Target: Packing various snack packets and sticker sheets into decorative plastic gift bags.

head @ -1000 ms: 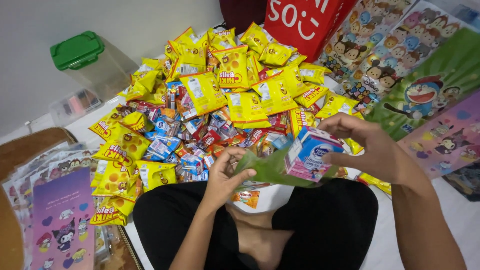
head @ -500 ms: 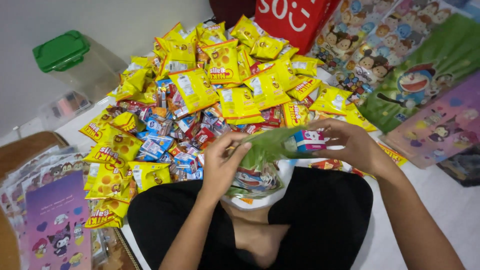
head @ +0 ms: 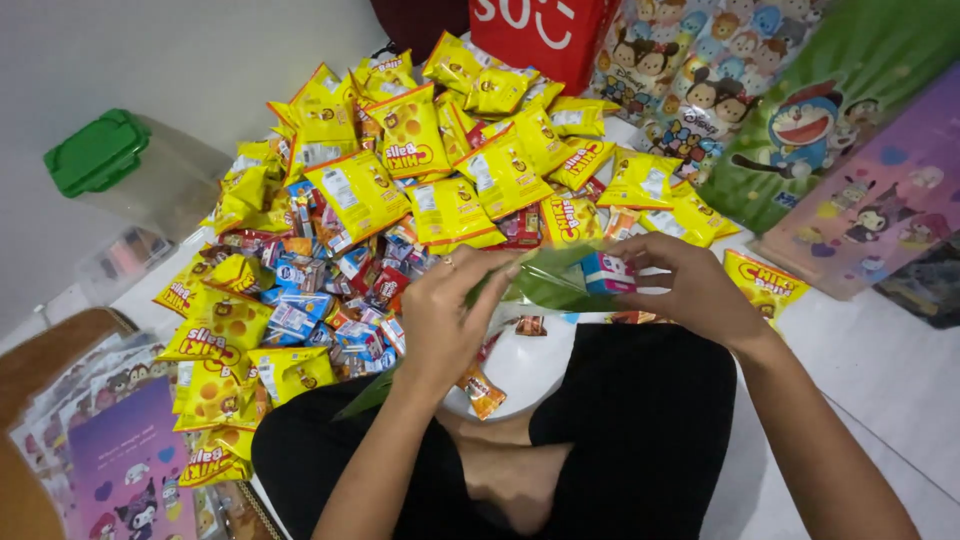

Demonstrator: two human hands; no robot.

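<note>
- At the far left, a clear box with a green lid [head: 97, 152] stands by the wall, and a purple cartoon-print bag [head: 130, 470] lies flat near the knee; both are partly cut off by the edge.
- Left of centre, a large heap of yellow snack packets [head: 360, 190] with smaller red and blue packets [head: 300, 300] covers the floor, so by the look of it most of the sorting or packing is not yet done.
- Near the middle, the left hand [head: 445, 315] is curled, its fingers pinching the edge of a green plastic bag [head: 545, 280] held above the lap.
- Just right of that, the right hand [head: 690, 290] grips the bag's other side, fingers closed around it and around a small blue-and-pink box [head: 608, 272] at the bag's mouth; whether the box is fully inside is hard to tell.
- At the right, more cartoon-print bags [head: 880, 200] lie flat; how many are filled cannot be made out.
- What the green bag already contains is hidden by the hands.
</note>
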